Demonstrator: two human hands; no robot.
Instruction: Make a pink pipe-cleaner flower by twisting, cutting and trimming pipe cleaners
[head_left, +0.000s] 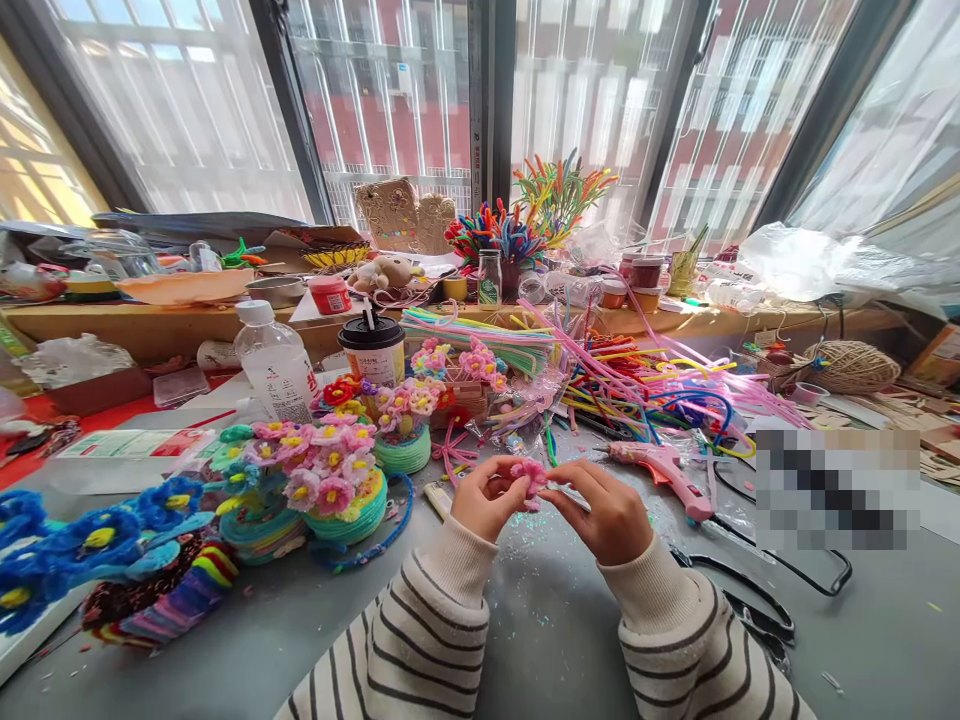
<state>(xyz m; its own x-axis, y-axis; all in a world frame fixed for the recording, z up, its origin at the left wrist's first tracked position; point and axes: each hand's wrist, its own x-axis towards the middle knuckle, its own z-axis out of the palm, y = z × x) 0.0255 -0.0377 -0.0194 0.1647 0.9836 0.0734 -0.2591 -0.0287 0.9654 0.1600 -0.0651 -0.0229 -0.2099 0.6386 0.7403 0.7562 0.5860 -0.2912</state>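
Two hands (551,505), one pink flower (529,477), perhaps unfinished

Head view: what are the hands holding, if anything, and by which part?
Both hands hold one small pink flower. The left hand pinches its left side with the fingers; the right hand pinches its right side, at the petals. No stem can be made out.
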